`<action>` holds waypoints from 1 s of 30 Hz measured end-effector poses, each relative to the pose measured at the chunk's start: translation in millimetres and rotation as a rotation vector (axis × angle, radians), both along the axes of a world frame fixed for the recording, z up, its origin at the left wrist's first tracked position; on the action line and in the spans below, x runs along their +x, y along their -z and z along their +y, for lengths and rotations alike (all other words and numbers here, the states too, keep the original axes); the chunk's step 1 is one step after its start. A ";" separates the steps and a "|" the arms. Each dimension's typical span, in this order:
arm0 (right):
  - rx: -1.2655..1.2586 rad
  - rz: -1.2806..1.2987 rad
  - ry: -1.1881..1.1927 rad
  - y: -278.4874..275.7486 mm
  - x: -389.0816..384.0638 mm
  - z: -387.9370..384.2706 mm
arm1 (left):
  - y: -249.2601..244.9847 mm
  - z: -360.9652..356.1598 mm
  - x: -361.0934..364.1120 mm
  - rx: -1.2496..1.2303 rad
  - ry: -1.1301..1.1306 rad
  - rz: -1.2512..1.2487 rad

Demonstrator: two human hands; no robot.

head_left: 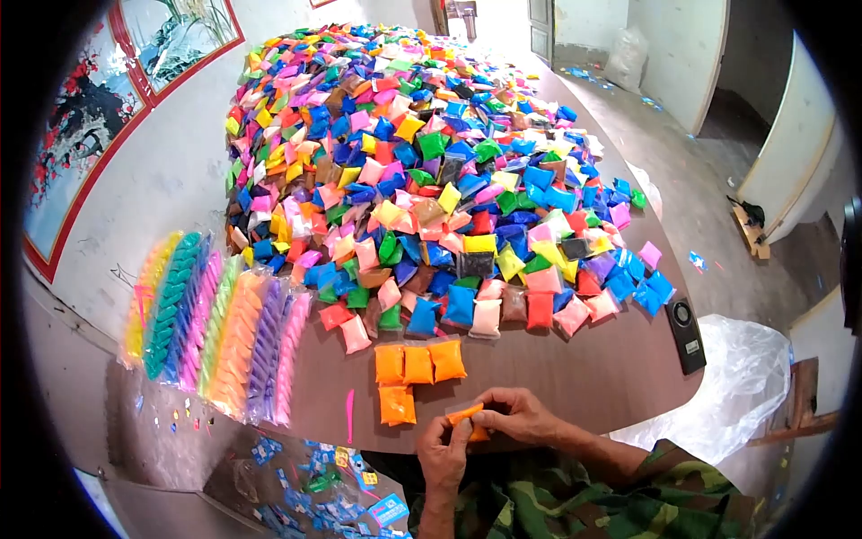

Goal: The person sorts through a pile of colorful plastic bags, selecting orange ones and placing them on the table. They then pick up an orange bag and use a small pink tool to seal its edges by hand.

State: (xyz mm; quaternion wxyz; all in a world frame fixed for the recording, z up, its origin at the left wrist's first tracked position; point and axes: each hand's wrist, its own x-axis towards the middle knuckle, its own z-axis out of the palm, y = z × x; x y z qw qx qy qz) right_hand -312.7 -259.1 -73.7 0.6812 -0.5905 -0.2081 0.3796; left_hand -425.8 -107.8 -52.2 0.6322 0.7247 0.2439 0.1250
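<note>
Between the fingertips of my left hand [442,456] and my right hand [516,416] is a small orange packet [466,414], held at the table's near edge. Both hands are closed on it, and the fingers cover much of it. Just beyond, several more orange packets [417,366] lie flat on the brown table [575,377], three in a row and at least one below the row's left end. A pink plastic stick [349,415] rests to the left of them.
A large heap of multicoloured packets [422,180] covers the far table. Bagged twisted coloured strips [233,341] hang over the left edge. A black device [685,334] lies at the right edge. Clear plastic sheeting [727,377] and scraps [314,494] are on the floor.
</note>
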 end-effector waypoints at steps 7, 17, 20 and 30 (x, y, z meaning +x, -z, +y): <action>-0.013 -0.054 -0.021 -7.9 0.7 -0.1 | 8.2 -4.3 0.0 0.066 -0.005 -0.097; -0.052 -0.195 -0.010 2.8 -6.8 4.1 | 5.6 -0.6 -3.4 -0.113 -0.064 -0.088; -0.062 -0.198 0.019 -1.0 -11.6 7.4 | 14.3 -1.1 -4.4 -0.065 -0.108 -0.134; -0.016 -0.097 0.254 -2.5 -23.8 14.7 | 8.9 1.8 -8.1 0.069 0.059 0.031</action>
